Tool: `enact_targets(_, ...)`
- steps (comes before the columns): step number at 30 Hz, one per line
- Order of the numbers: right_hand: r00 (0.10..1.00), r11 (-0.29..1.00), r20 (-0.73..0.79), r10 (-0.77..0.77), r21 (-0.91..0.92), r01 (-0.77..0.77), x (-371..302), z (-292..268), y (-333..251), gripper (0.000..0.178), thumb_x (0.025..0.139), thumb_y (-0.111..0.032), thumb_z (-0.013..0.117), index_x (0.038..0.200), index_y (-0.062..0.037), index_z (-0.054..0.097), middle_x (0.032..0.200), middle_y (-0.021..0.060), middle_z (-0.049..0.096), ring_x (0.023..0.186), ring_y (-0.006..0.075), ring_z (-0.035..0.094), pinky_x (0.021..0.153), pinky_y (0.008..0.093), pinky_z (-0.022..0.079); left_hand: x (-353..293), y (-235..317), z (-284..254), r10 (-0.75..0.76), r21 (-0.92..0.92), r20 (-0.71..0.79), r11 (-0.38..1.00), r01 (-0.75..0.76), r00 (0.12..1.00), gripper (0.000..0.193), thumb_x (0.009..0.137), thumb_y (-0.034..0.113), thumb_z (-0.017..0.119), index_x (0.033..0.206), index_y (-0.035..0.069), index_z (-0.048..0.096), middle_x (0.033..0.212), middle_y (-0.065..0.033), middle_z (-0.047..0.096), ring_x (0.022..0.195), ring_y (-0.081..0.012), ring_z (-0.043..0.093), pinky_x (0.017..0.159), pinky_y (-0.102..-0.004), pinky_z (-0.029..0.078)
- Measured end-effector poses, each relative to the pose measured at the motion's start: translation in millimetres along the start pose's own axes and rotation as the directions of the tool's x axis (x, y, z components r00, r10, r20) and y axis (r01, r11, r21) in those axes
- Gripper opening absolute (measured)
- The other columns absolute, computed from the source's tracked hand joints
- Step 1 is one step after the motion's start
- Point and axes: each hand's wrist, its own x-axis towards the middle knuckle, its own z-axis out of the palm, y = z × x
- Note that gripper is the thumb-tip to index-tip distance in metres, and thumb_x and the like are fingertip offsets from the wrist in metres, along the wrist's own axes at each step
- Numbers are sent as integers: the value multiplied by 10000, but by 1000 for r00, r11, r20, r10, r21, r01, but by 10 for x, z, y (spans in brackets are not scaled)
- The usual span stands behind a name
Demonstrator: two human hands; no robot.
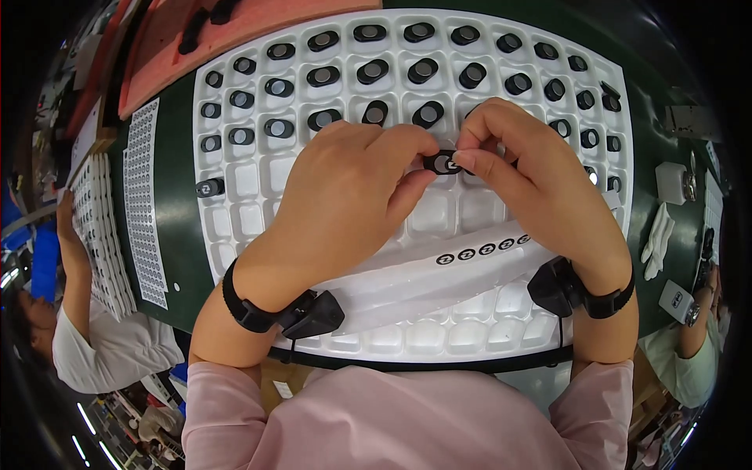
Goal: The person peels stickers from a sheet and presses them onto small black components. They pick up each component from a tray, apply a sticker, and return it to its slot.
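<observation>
My left hand [341, 184] pinches the left end of a small black oval part [432, 162] between thumb and fingers. A round black-and-white sticker [450, 162] shows on the part's face, and my right hand [523, 160] closes its thumb and finger at that spot. Both hands hover over a white compartment tray [429, 210]. Similar black oval parts with grey round faces [372, 72] lie singly in its far compartments. One part at the left edge bears a round sticker [207, 188]. A white strip of round stickers [392, 274] lies across the near compartments, below my hands.
At left lie sticker sheets [143, 211] and stacked white trays [100, 235], where another person's arm [76, 266] reaches. An orange-red foam board [258, 17] is at the far left. To the right are a white box [670, 182], a white glove [658, 241] and another person's arm [693, 333].
</observation>
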Motion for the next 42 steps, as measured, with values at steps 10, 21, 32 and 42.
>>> enact_targets(10,989,985,21,149,86,-150,-17,-4,-79,98,944,-60,646,916,-2,573,784,-19,533,718,75,452,645,231,390,11,36,-7,-104,-278,-2,956,100,995,232,840,48,756,1068,45,717,915,-47,724,809,-141,676,716,-267,521)
enact_targets(21,988,986,33,151,69,-153,-30,-10,-116,92,927,-56,651,898,-2,582,795,-7,551,740,100,477,700,246,409,7,44,-10,-130,-320,-13,940,119,991,213,841,41,757,1052,49,727,914,-34,717,775,-122,640,711,-244,500)
enact_targets(32,992,987,-11,129,93,-128,-44,39,-114,91,913,-54,667,894,-7,590,801,-9,555,736,92,475,686,245,400,8,72,-15,-130,-391,-30,914,109,991,140,846,-20,692,985,-2,683,842,-111,692,731,-235,666,666,-323,531)
enact_targets(42,993,991,-55,108,91,-102,-47,66,-117,101,884,-44,688,887,-13,592,813,0,573,732,101,495,676,246,409,-11,71,-27,-180,-347,6,922,171,984,188,834,54,771,1019,48,737,888,-9,705,767,-98,593,704,-235,467)
